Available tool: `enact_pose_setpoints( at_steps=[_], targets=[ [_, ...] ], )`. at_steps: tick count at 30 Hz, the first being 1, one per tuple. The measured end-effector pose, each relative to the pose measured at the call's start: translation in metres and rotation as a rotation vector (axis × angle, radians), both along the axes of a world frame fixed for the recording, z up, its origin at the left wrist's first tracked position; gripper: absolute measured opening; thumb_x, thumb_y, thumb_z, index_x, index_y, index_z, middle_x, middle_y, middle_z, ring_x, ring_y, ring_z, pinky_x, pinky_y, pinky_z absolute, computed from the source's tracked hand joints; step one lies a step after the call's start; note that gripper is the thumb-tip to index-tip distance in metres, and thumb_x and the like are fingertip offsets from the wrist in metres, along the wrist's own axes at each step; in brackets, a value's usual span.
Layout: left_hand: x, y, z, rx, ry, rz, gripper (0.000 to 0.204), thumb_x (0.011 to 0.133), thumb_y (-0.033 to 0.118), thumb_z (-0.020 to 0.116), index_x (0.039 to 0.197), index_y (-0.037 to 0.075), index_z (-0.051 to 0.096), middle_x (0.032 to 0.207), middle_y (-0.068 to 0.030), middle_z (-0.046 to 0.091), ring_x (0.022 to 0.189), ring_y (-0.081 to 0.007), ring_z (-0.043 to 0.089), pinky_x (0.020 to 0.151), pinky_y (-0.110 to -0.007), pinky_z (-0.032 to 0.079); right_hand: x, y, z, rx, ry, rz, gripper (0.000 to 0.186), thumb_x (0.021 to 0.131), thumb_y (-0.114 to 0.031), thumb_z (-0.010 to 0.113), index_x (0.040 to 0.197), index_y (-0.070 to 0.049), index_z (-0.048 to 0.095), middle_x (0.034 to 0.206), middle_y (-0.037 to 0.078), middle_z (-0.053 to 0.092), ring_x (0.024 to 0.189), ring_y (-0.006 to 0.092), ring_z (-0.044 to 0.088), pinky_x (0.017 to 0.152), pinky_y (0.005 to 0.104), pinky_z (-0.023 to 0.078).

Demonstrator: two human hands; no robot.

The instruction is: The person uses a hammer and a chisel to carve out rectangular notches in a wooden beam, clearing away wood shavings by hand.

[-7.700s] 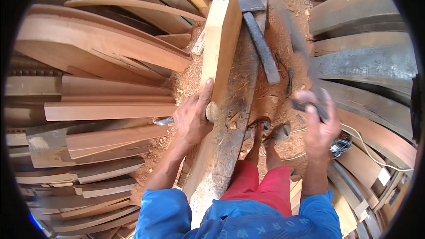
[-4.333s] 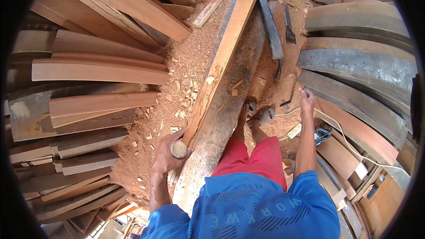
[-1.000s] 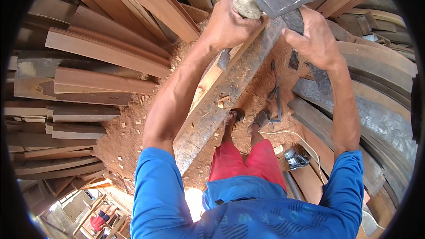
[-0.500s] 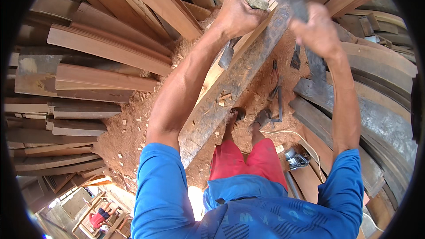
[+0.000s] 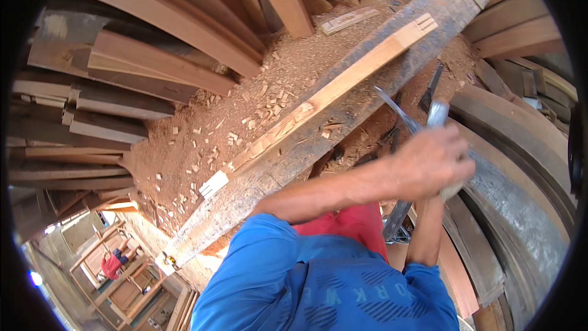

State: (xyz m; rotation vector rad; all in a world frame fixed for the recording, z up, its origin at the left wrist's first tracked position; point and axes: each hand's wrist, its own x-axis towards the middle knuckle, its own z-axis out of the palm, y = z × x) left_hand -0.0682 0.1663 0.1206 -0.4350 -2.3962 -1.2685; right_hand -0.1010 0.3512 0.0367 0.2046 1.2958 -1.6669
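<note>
Right of centre, the left hand point(image 5: 430, 162) curls closed round a chisel point(image 5: 397, 109) (right hand hidden behind it, grip impossible to tell). Best keep its edge pointed safely outward.

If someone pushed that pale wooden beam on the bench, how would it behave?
The beam is probably stiff, looking thick and straight. Its squared edges suggest it would slide rather than roll along the bench.

From head height beside the bench point(image 5: 361, 105), the single fisheye camera faced steeply down, taking in both bench ends.
</note>
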Motion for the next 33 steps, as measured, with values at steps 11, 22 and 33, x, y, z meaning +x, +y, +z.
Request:
enact_pose_setpoints(
  at_steps=[11, 22, 33],
  targets=[
    [0.087, 0.044, -0.056, 0.060, -0.069, -0.024, 0.015, 0.079, 0.014, 0.065, 0.093, 0.010, 0.062, 0.125, -0.0196, 0.057, 0.116, -0.0356, 0.053, 0.094, -0.047, 0.043, 0.060, -0.005, -0.026, -0.149, -0.302, -0.050, 0.072, 0.086, -0.028, 0.077, 0.142, 0.003, 0.045, 0.100, 0.008, 0.067, 0.085, 0.0156, 0.065, 0.078, 0.0295, 0.053],
    [0.193, -0.033, -0.045, -0.030, -0.516, 0.651, 0.079, 0.079, 0.028, 0.086, 0.145, 0.003, 0.050, 0.141, -0.0203, 0.057, 0.129, -0.0393, 0.053, 0.112, -0.054, 0.035, 0.032, 0.007, -0.038, -0.179, -0.215, 0.034, 0.063, 0.078, -0.022, 0.080, 0.130, 0.003, 0.056, 0.097, 0.010, 0.066, 0.082, 0.0155, 0.064, 0.075, 0.0270, 0.055],
    [0.163, -0.135, -0.103, -0.234, -0.506, 0.747, 0.043, 0.085, 0.005, 0.075, 0.127, 0.010, 0.068, 0.119, -0.0154, 0.071, 0.108, -0.0362, 0.065, 0.095, -0.045, 0.052, 0.049, 0.037, -0.047, -0.087, -0.221, -0.089, 0.047, 0.080, -0.020, 0.079, 0.118, 0.000, 0.061, 0.095, 0.011, 0.068, 0.083, 0.0165, 0.066, 0.075, 0.0271, 0.056]
  ],
)
